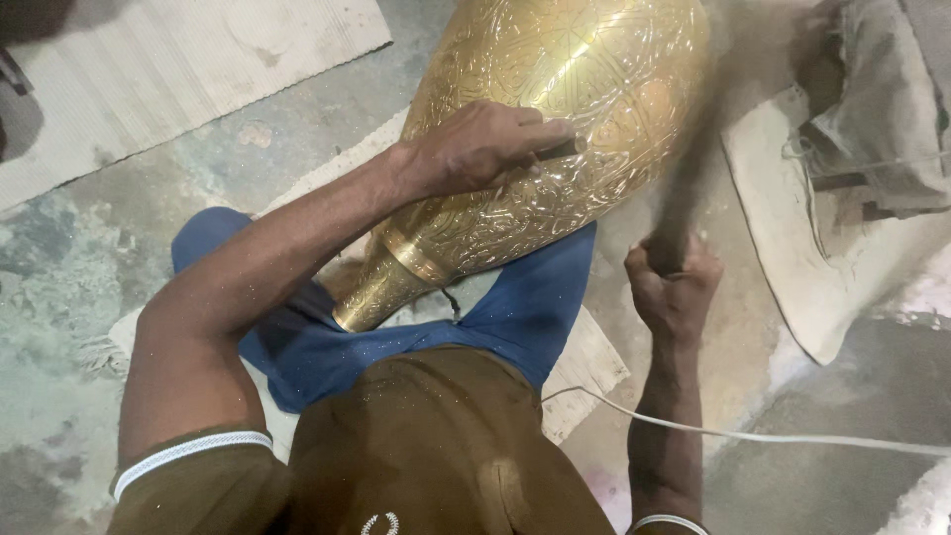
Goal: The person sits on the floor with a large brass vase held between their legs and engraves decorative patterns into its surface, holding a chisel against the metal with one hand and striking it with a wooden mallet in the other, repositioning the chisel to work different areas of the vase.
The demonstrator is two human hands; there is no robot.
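- far left: pale mat [188, 59] on the bare concrete floor [59, 297]
- left hand [480, 149] lies on the brass vase [555, 129], fingers curled tight round a thin dark tool [557, 151] pressed to the engraved face
- vase rests across the blue-trousered lap [525, 307]; long axis runs from narrow neck, near and left, to wide belly, far and right
- right hand [674, 287] just right of the vase, fisted on a blurred dark handle [679, 198] that rises toward the belly; head not clear
- white cable [792, 436] near right, grey cloth [872, 109] far right
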